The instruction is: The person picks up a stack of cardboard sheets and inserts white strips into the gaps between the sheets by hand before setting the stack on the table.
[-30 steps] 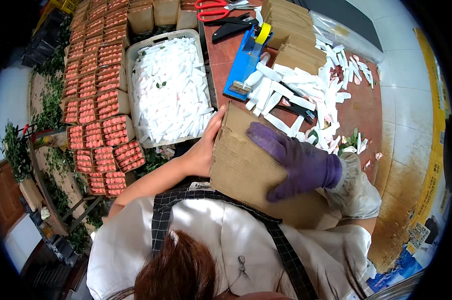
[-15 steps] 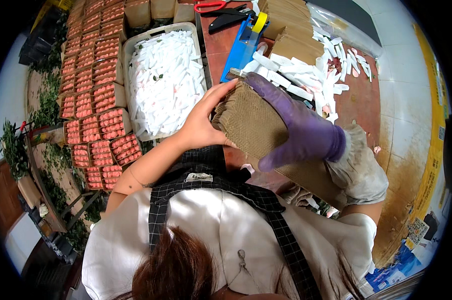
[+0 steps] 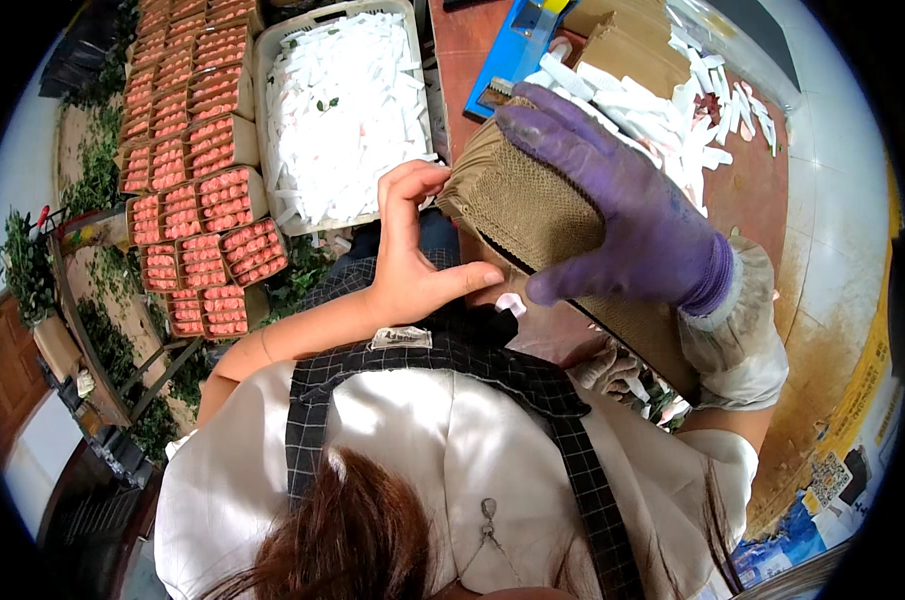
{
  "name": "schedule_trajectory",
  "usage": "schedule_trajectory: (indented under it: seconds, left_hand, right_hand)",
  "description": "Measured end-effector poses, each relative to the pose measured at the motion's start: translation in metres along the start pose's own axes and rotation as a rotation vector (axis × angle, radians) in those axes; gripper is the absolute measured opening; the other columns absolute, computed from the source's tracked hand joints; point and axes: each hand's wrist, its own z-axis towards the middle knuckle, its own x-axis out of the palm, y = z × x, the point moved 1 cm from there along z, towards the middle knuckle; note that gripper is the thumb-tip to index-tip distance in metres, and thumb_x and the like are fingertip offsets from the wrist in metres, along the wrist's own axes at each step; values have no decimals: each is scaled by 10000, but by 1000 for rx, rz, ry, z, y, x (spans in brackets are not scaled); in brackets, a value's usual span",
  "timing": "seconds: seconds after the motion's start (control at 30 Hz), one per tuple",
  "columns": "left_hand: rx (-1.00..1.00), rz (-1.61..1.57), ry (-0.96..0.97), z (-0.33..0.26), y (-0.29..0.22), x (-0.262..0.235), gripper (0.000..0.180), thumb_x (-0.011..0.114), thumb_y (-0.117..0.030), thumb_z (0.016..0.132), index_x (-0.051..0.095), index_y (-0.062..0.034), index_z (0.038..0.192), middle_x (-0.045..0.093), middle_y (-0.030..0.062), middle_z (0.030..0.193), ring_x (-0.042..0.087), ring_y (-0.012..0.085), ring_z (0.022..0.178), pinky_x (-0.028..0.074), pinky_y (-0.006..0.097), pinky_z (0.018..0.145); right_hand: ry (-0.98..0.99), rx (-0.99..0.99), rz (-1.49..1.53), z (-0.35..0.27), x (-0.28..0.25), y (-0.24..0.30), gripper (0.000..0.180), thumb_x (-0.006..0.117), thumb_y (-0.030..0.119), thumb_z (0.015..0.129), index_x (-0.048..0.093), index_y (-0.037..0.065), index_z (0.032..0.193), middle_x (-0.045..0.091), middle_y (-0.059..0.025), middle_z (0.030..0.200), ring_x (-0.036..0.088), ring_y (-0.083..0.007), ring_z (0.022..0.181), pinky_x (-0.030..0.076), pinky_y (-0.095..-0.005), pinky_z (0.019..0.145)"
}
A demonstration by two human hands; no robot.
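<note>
A thick bundle of brown corrugated cardboard sheets point(image 3: 528, 195) is tilted over the reddish table point(image 3: 758, 210), its ridged edges facing up. My right hand point(image 3: 623, 215), in a purple glove, grips the bundle across its width, fingers over the far side and thumb on the near side. At the bundle's left end, my bare left hand point(image 3: 408, 265) is open. Its curled fingertips are beside the sheets' corner, perhaps touching it, and the thumb is apart from the bundle. Just beyond the bundle stands a blue tape dispenser point(image 3: 503, 60) with a yellow roll.
On the left, a white tub point(image 3: 421, 60) holds many white strips point(image 3: 343, 120). Farther left are rows of cardboard boxes point(image 3: 228, 205) packed with pink flower heads. Loose white strips point(image 3: 688, 130) and flat brown cardboard point(image 3: 633, 60) lie at the table's back right.
My left hand has let go of the bundle's left end; its thumb has come away. My right hand still grips the bundle. The view has shifted, so the tub and dispenser appear higher.
</note>
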Motion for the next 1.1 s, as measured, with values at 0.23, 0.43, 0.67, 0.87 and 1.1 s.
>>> schedule_trajectory:
  seconds: [0.23,0.43,0.67,0.87,1.1]
  left_hand:
    - [-149,-248,-73,-2,-16,16,1008,832,-448,580,237,-11,1265,300,103,1179,351,226,1122,289,376,987]
    - [267,-218,9,-7,-31,-3,509,728,-189,692,412,-4,1046,465,124,1004,466,204,924,376,312,829]
    - [-601,-570,534,-15,-38,-31,408,475,-378,940,565,-24,760,616,43,669,532,82,633,395,213,583]
    - [-526,-447,306,-8,-45,-20,433,518,-411,915,542,-27,716,594,40,640,518,73,612,407,206,581]
    - [-16,-69,40,-2,-47,-29,321,655,-67,692,425,-32,913,448,53,915,427,126,861,360,256,795]
  right_hand:
    - [-26,-59,-12,-3,6,4,1047,858,348,479,364,66,1358,338,-198,1401,318,-350,1307,262,-411,1070]
    - [-19,-52,-12,-4,7,3,1052,865,289,471,356,62,1363,342,-184,1402,301,-337,1319,243,-407,1081]
    - [-25,-64,2,-4,11,2,1020,860,236,498,353,57,1365,362,-160,1399,299,-319,1322,236,-396,1086]
    - [-20,-104,-17,-4,12,4,1002,852,215,510,352,52,1364,375,-157,1392,313,-315,1315,244,-393,1084]
    - [-24,-87,-10,-6,14,5,1003,851,249,521,347,46,1365,362,-165,1396,296,-315,1324,232,-392,1089]
